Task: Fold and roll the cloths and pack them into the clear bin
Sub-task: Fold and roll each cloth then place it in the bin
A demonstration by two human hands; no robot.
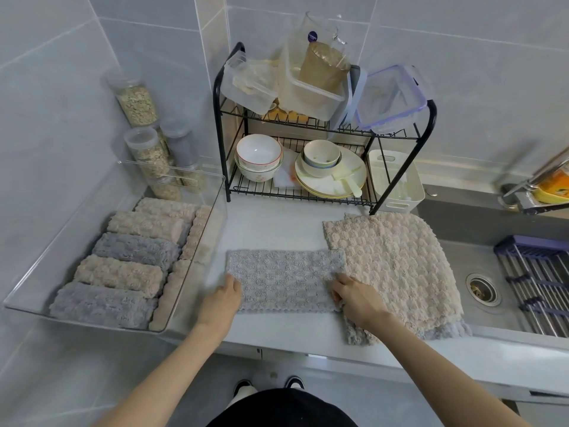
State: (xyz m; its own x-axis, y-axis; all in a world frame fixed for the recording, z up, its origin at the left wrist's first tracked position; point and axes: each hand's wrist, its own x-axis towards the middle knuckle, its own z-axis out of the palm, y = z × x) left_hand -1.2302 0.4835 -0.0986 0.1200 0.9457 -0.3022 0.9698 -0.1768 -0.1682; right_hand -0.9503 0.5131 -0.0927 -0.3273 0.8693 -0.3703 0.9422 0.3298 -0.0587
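A grey fluffy cloth (284, 277), folded into a long strip, lies flat on the white counter in front of me. My left hand (223, 298) pinches its near-left edge. My right hand (354, 295) grips its near-right corner, fingers curled into the fabric. To the right a stack of unfolded cloths (391, 266), beige on top with grey underneath, partly overhangs the sink. The clear bin (212, 217) stands at the left and holds several rolled cloths (120, 274), beige and grey, lying side by side.
A black wire dish rack (308, 155) with bowls, plates and plastic containers stands behind the cloths. Clear jars of grain (138, 103) sit in the back-left corner. The steel sink (480, 288) with a drying rack (538, 282) and a tap (523, 192) lies right.
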